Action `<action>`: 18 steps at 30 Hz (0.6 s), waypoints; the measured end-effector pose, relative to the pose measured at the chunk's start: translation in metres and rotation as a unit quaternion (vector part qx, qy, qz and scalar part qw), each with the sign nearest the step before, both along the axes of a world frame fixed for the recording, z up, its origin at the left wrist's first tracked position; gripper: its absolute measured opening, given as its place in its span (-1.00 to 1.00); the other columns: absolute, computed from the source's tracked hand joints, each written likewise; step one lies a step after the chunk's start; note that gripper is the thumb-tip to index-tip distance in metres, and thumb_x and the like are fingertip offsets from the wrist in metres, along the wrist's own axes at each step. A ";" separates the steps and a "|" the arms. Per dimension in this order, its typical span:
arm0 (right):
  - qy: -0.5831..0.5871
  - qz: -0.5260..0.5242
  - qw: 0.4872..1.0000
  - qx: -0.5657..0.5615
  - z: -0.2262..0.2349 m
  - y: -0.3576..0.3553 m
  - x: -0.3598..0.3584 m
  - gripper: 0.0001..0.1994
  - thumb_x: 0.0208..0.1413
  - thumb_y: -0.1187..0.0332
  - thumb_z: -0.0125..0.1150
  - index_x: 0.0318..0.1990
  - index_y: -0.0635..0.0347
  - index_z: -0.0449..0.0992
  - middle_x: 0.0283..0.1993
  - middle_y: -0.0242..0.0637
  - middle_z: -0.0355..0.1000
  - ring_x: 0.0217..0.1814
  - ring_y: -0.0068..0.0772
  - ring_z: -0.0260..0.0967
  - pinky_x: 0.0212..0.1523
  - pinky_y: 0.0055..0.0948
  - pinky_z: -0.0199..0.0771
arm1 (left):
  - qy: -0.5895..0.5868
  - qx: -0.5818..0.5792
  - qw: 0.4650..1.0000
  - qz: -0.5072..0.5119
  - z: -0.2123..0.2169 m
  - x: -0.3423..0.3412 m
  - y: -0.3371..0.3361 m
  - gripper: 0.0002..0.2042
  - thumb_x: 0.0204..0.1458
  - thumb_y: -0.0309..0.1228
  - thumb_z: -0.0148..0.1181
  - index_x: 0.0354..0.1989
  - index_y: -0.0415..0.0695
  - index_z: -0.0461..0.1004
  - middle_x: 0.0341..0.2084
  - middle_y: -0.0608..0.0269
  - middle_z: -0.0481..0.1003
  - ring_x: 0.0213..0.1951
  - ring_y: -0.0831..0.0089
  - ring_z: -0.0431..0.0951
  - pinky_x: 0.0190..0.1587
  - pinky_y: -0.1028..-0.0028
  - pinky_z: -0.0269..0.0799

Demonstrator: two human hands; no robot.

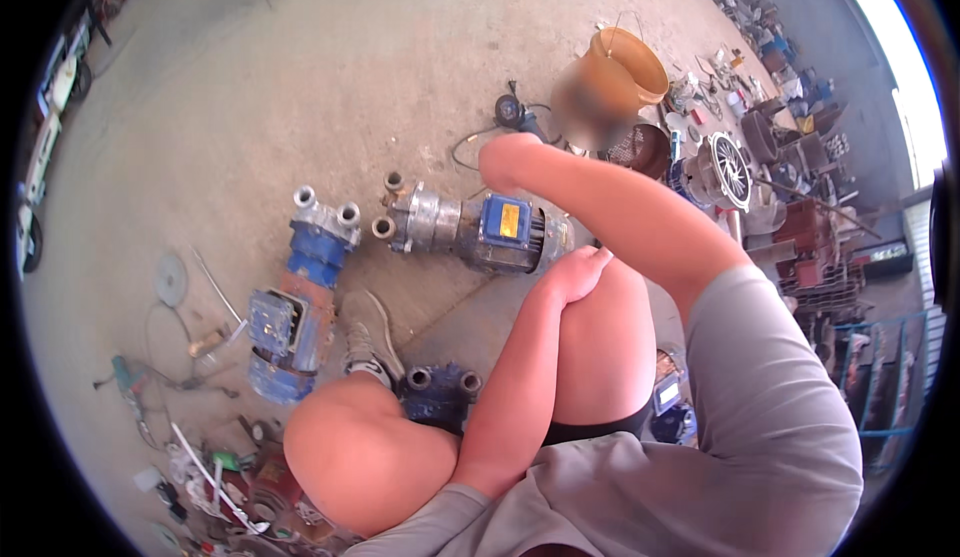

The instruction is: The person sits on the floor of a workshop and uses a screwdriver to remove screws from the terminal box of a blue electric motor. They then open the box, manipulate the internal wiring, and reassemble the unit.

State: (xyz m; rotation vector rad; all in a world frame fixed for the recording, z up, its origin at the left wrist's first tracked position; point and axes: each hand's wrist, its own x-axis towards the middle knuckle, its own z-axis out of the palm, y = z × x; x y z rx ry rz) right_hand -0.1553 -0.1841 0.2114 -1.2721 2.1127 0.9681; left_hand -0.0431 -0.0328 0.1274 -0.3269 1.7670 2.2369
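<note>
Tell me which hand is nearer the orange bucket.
Right. The right hand reaches out just short of the orange bucket; the left hand rests back on the knee, farther off.

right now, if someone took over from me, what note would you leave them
Left hand: empty, resting on the bare right knee.
Right arm: stretched out above the blue and silver metal motor pump; its hand can't be made out.
Things: that pump lies on the concrete floor, a blue and orange pump to its left, a dark blue pump casing between the knees.
Done: nothing shows as handled.
Left: all three pumps lie untouched.
</note>
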 end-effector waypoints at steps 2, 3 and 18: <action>-0.025 -0.021 0.989 -0.144 0.034 0.038 0.009 -0.79 0.22 0.34 0.27 -0.04 0.08 0.71 -0.11 -0.21 0.68 -0.05 -0.14 0.67 -0.10 -0.12 0.62 | 0.014 -0.065 0.997 -0.026 0.016 0.009 -0.008 -0.31 0.36 0.18 -0.08 0.28 -0.23 0.50 0.28 -0.11 0.50 0.35 0.02 0.45 0.37 0.24 0.31; -0.083 -0.055 0.952 -0.290 0.047 0.061 0.009 -0.78 0.27 0.32 0.24 -0.01 0.10 0.69 -0.14 -0.18 0.67 -0.08 -0.14 0.66 -0.11 -0.14 0.61 | 0.007 -0.081 0.996 -0.021 0.019 0.011 -0.011 -0.41 0.38 0.04 -0.03 0.28 -0.25 0.51 0.24 -0.08 0.53 0.32 0.12 0.48 0.35 0.28 0.32; -0.050 -0.702 0.447 -0.553 -0.207 0.518 0.087 -0.63 0.33 0.05 0.23 -0.11 0.24 0.64 -0.26 -0.16 0.59 -0.28 -0.18 0.56 -0.17 -0.21 0.52 | -0.025 -0.258 0.966 0.023 0.117 0.064 -0.036 -0.63 0.35 -0.46 0.11 0.29 -0.29 0.46 0.16 0.10 0.56 0.19 0.38 0.52 0.30 0.38 0.37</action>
